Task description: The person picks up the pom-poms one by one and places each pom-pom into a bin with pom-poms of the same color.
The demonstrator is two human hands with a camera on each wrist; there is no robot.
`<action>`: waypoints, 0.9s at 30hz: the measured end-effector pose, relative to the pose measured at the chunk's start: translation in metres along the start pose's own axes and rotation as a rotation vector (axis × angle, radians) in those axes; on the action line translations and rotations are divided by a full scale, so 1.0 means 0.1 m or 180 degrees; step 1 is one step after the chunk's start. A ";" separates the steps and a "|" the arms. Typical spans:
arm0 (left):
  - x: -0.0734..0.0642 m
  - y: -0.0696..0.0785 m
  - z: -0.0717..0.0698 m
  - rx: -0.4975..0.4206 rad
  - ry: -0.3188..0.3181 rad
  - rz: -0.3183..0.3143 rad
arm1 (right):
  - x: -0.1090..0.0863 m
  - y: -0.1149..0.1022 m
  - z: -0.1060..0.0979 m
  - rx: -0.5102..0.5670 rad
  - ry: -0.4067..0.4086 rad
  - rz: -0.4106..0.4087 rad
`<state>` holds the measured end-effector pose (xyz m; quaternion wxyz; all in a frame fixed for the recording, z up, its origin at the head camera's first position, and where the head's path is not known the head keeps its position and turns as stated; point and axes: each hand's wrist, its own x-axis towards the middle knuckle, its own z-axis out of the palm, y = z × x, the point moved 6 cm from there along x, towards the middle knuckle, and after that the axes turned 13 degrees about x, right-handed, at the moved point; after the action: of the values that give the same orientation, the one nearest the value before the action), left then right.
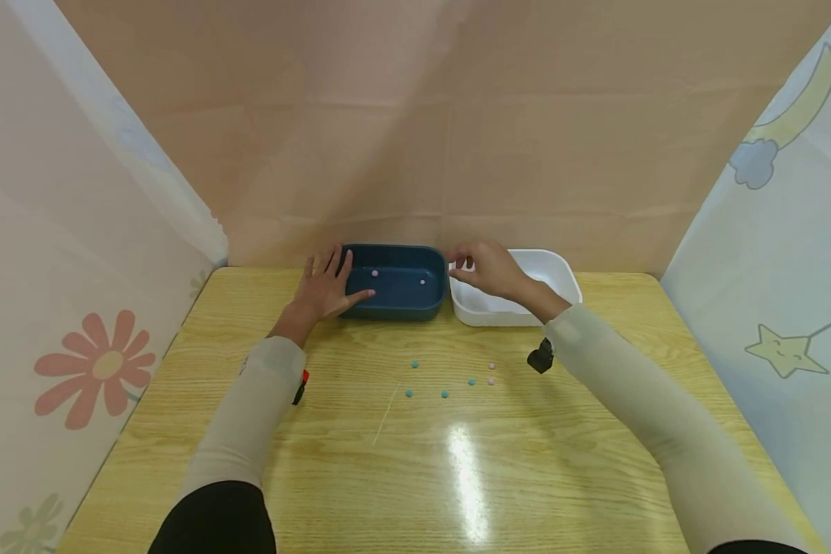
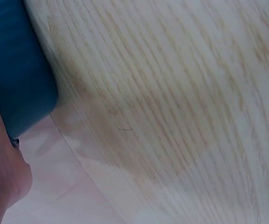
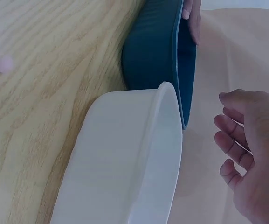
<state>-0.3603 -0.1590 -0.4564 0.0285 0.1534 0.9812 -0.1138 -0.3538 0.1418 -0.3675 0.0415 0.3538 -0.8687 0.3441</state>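
Observation:
My left hand (image 1: 322,288) rests on the left end of a dark blue rectangular basin (image 1: 395,314), its fingers spread over the rim. Inside that basin lie a pink ball (image 1: 375,273) and a paler small ball (image 1: 422,282). Above the left end of a white basin (image 1: 498,318), close to the blue basin's right rim, hovers my right hand (image 1: 488,269). Its fingers are loosely bent, and the right wrist view shows nothing held between the thumb and fingers. In the left wrist view only part of the left hand (image 2: 6,172) appears beside the blue basin (image 2: 22,70).
Several small teal balls (image 1: 445,394) and two pink balls (image 1: 491,382) are scattered on the wooden table (image 1: 360,477) in front of the basins. Brown paper (image 1: 388,154) covers the wall behind. Patterned white walls (image 1: 755,254) stand at both sides.

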 end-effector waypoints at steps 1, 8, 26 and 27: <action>0.00 0.00 0.00 -0.0008 -0.0002 0.0003 | -0.02 -0.01 0.00 -0.0016 -0.0003 -0.0018; -0.01 0.01 -0.01 -0.0004 0.0013 -0.0009 | -0.13 -0.06 -0.02 -0.0081 -0.0074 -0.0123; 0.00 0.00 0.00 -0.0029 -0.0032 -0.0003 | -0.36 -0.22 -0.14 -0.0202 -0.0205 -0.0308; 0.00 0.00 0.00 -0.0028 -0.0027 -0.0005 | -0.37 -0.23 -0.14 -0.0218 -0.0220 -0.0318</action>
<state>-0.3599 -0.1589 -0.4562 0.0332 0.1519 0.9817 -0.1102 -0.3134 0.1600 -0.3556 0.0406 0.4067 -0.8622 0.2992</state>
